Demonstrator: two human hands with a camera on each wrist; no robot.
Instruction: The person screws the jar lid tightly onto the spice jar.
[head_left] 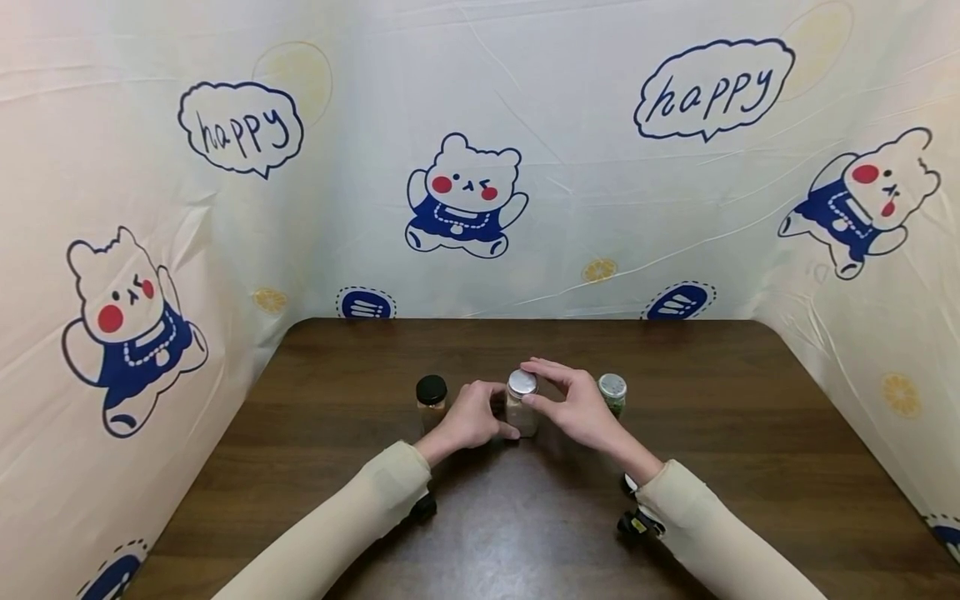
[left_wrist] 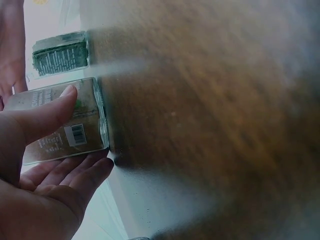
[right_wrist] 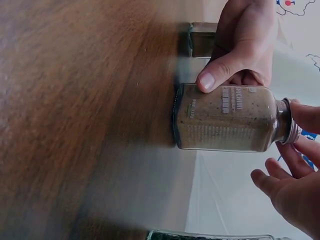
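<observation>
A square glass spice jar (right_wrist: 225, 120) with a silver screw lid (head_left: 522, 382) stands upright on the table, filled with a greyish-brown powder. My left hand (head_left: 474, 417) grips its body from the left, the thumb across the front face and the fingers behind, as the left wrist view shows. On the other side my right hand (head_left: 581, 408) pinches the lid between thumb and fingers. In the right wrist view the thumb and a fingertip touch the lid's rim, and the other fingers are bent loosely below it.
Left of my hands stands a black-lidded jar (head_left: 431, 392). Behind my right hand is a silver-lidded jar (head_left: 612, 387) with green contents. All are on a brown wooden table (head_left: 480, 533), with a printed cloth (head_left: 570, 208) hanging around its back and sides.
</observation>
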